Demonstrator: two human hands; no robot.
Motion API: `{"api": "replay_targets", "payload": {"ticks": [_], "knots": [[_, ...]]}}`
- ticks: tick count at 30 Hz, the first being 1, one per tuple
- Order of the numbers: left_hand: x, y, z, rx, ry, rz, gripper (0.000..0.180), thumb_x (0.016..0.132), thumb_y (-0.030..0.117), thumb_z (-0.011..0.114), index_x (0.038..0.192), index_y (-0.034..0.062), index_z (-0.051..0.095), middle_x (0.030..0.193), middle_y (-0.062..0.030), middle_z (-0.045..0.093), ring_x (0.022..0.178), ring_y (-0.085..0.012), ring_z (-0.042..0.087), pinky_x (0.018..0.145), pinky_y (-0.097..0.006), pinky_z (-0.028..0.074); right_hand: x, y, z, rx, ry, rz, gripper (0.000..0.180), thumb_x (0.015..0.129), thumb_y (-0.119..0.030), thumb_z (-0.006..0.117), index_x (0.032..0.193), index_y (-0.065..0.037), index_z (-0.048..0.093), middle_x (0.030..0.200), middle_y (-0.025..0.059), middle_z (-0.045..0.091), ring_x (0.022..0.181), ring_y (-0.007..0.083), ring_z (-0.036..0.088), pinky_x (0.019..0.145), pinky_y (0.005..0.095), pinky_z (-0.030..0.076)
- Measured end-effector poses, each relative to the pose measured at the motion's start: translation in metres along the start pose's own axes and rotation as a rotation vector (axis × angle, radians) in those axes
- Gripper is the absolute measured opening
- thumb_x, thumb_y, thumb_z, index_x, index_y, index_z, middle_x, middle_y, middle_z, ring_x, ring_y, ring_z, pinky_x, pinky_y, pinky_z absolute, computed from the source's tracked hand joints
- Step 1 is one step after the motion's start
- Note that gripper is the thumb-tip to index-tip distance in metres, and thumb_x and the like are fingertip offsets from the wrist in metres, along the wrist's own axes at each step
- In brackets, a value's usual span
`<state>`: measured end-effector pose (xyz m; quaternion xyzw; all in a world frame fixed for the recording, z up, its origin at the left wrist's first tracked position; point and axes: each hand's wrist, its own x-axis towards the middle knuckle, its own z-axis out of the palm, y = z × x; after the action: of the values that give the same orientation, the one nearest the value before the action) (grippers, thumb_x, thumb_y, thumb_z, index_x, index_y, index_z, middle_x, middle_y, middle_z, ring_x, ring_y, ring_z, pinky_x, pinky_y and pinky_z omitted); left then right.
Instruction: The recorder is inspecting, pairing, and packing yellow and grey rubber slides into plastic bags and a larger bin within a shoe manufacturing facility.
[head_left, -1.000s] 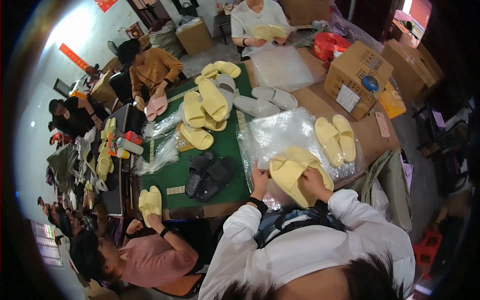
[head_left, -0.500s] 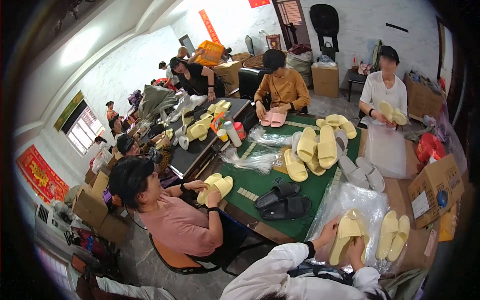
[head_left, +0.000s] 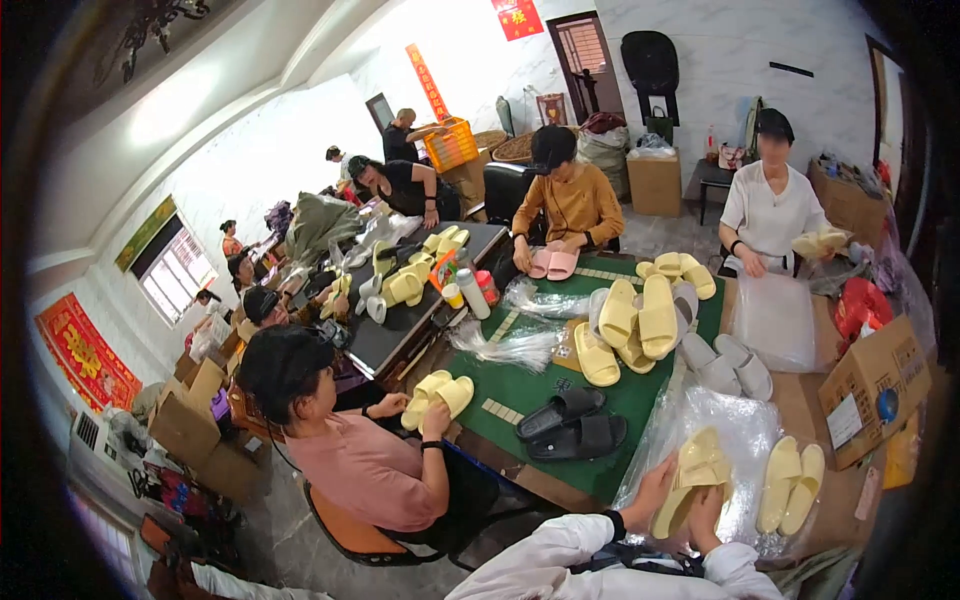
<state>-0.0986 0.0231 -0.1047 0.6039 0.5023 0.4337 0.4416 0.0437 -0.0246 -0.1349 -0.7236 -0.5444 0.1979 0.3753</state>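
Low on the right, a pair of pale yellow slippers (head_left: 697, 465) is held above a stack of clear plastic bags (head_left: 738, 420). My left hand (head_left: 652, 494) grips the pair along its left side. My right hand (head_left: 706, 515) holds it from the near side, fingers partly hidden against the soles. Right of my hands, another yellow pair (head_left: 792, 485) lies side by side on the table. Beyond the bags rests a pair of grey slippers (head_left: 727, 366), and to the left a black pair (head_left: 570, 425) lies on the green mat (head_left: 510, 408).
A heap of yellow slippers (head_left: 640, 318) and bundles of clear strips (head_left: 510, 343) lie farther up the mat. A cardboard box (head_left: 872, 390) stands at the right. Co-workers sit around the table; one at left holds yellow slippers (head_left: 438, 400). Bottles (head_left: 470, 293) stand near the dark table.
My slippers have tilted slightly, still in both hands. The co-worker at far right has lowered one hand to the plastic and moved slippers aside to the right. The view has shifted slightly.
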Motion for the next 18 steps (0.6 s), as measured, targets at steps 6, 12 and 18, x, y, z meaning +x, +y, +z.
{"api": "replay_targets", "payload": {"ticks": [6, 12, 18], "knots": [[-0.008, -0.013, 0.002, 0.018, 0.008, 0.043, 0.034, 0.092, 0.019, 0.043, 0.124, 0.0102, 0.046, 0.1, -0.0236, 0.057, 0.091, -0.0343, 0.059, 0.074, -0.035, 0.046, 0.009, 0.007, 0.011, 0.091, 0.161, 0.077, 0.024, 0.081, -0.008, 0.047, 0.102, 0.003, 0.051, 0.097, 0.0243, 0.053, 0.093, 0.0398, 0.048, 0.082, 0.044, 0.037], [-0.005, -0.031, -0.008, 0.259, -0.07, -0.067, 0.028, 0.087, 0.016, 0.048, 0.114, 0.0086, 0.055, 0.093, -0.0237, 0.058, 0.079, -0.0333, 0.061, 0.066, -0.035, 0.047, 0.01, -0.021, 0.0, -0.061, 0.046, 0.116, 0.018, 0.075, -0.012, 0.053, 0.087, 0.002, 0.052, 0.087, 0.0228, 0.054, 0.087, 0.0388, 0.048, 0.076, 0.0436, 0.037], [-0.005, -0.081, -0.004, 0.084, -0.091, -0.106, 0.024, 0.09, 0.016, 0.046, 0.105, 0.0014, 0.057, 0.087, -0.0166, 0.062, 0.077, -0.0207, 0.06, 0.068, -0.03, 0.046, 0.013, -0.033, 0.005, -0.133, 0.042, 0.054, 0.022, 0.073, -0.016, 0.055, 0.084, 0.002, 0.054, 0.088, 0.0248, 0.054, 0.087, 0.0404, 0.048, 0.077, 0.0489, 0.034]]}}
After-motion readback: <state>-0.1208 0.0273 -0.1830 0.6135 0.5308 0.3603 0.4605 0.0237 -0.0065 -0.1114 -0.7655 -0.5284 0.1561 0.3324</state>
